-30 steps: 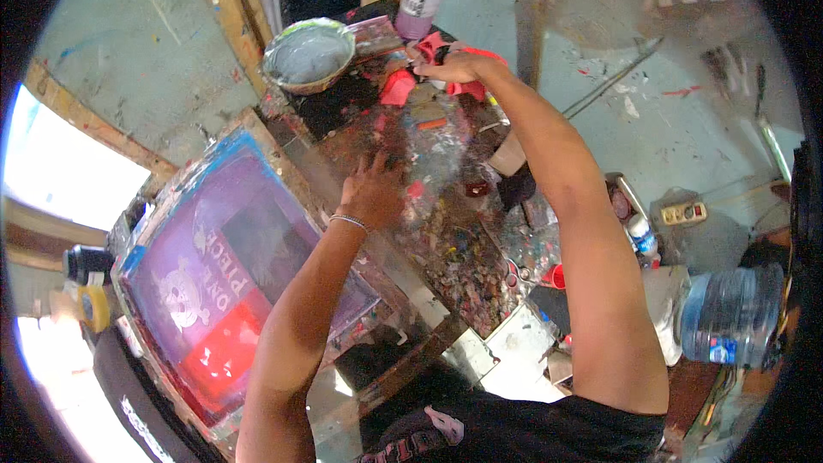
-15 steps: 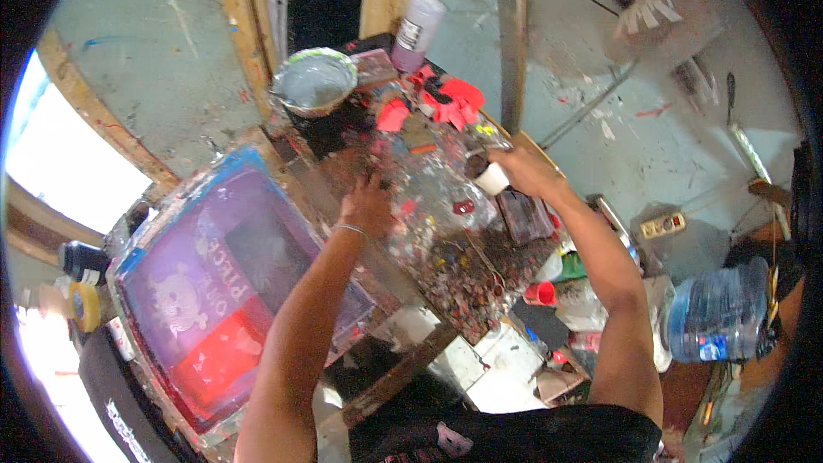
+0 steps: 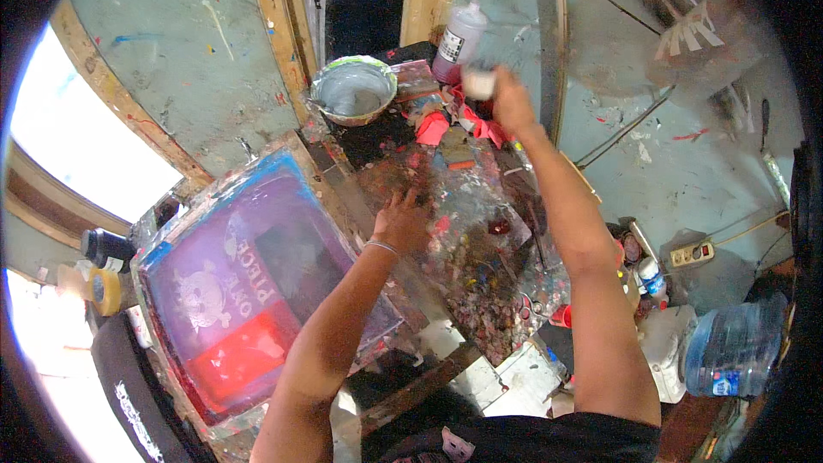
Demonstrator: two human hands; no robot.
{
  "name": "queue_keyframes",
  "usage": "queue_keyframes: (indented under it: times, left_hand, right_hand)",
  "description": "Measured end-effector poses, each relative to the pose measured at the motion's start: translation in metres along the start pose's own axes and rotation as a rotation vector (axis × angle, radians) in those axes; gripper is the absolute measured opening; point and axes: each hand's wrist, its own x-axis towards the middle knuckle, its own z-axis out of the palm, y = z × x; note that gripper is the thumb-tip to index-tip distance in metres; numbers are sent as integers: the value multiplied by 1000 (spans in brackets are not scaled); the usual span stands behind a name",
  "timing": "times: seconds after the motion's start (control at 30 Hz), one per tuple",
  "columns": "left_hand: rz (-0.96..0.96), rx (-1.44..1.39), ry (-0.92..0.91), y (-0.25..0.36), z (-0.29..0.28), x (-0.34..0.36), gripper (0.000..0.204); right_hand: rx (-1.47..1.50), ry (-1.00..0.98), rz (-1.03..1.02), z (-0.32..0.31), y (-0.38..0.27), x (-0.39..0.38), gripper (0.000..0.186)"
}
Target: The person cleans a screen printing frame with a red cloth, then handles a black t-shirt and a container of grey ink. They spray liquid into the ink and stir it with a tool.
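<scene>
My right hand (image 3: 517, 107) is raised over the far end of the paint-stained table (image 3: 480, 240). Its fingers close round a small white cup (image 3: 478, 83), blurred by motion, with a dark top side. Just beyond the cup stands a clear bottle (image 3: 460, 43) with purple-pink liquid in its lower part; below the hand lie crumpled red cloth pieces (image 3: 431, 129). My left hand (image 3: 401, 221) rests palm down on the table's left side, fingers spread, holding nothing. To its left a printing screen (image 3: 283, 240) with purple mesh and a skull design lies in its frame.
A bowl of grey paint (image 3: 354, 90) stands at the back left of the table. Scissors (image 3: 525, 307) and a red cup (image 3: 561, 316) lie near my right forearm. A large blue water jug (image 3: 735, 347) and a power strip (image 3: 692, 255) are at the right.
My right hand has lifted the white cup from the table's right edge toward the bottle at the back. My left hand stays on the table. The whole view has shifted slightly.
</scene>
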Motion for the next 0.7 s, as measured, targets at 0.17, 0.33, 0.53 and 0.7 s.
queue_keyframes:
  times: [0.17,0.33,0.53,0.7]
  left_hand:
    - [-5,-85,44,-2,10,-1,67]
    - [23,5,67,-8,25,11,69]
    - [22,20,117,-8,31,13,72]
    - [-30,-15,10,0,9,3,74]
  right_hand:
    - [-407,-415,-117,26,-11,-22,72]
    - [-330,-588,-20,1,-32,7,86]
    - [-61,-354,-83,1,-77,-55,54]
    - [-284,-322,-49,45,-91,-72,57]
